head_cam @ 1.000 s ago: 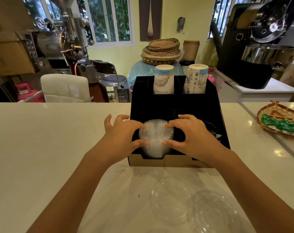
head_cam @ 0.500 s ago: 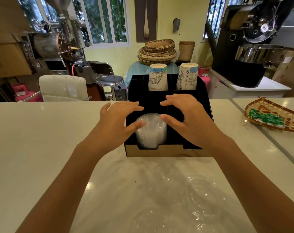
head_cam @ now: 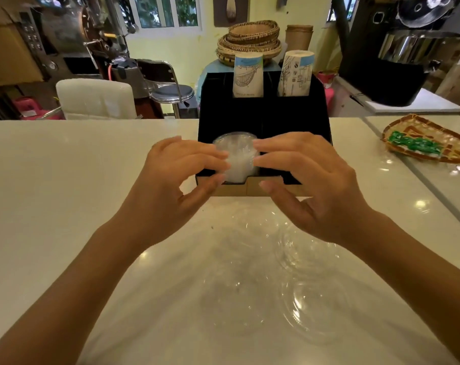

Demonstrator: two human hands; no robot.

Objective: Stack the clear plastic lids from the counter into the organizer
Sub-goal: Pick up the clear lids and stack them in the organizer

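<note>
A black organizer [head_cam: 263, 114] with a brown cardboard front edge stands on the white counter [head_cam: 65, 193]. A stack of clear plastic lids [head_cam: 238, 154] fills its front left compartment. My left hand [head_cam: 176, 177] and my right hand [head_cam: 313, 180] hover on either side of the stack, just in front of the organizer, fingers spread and curled, holding nothing. The fingertips overlap the stack's sides; I cannot tell whether they touch it. Several loose clear lids lie on the counter below my hands, such as one lid [head_cam: 307, 248] and a nearer lid [head_cam: 315, 314].
Two stacks of paper cups [head_cam: 248, 75] [head_cam: 296, 73] stand in the organizer's back slots. A woven tray with green packets [head_cam: 429, 144] lies at the right, past a counter seam. A white chair [head_cam: 94, 98] and a stool [head_cam: 171, 93] stand behind the counter.
Both hands have drawn back from over the lid stack toward me and lifted slightly. The view has tilted down, so more loose lids on the counter show.
</note>
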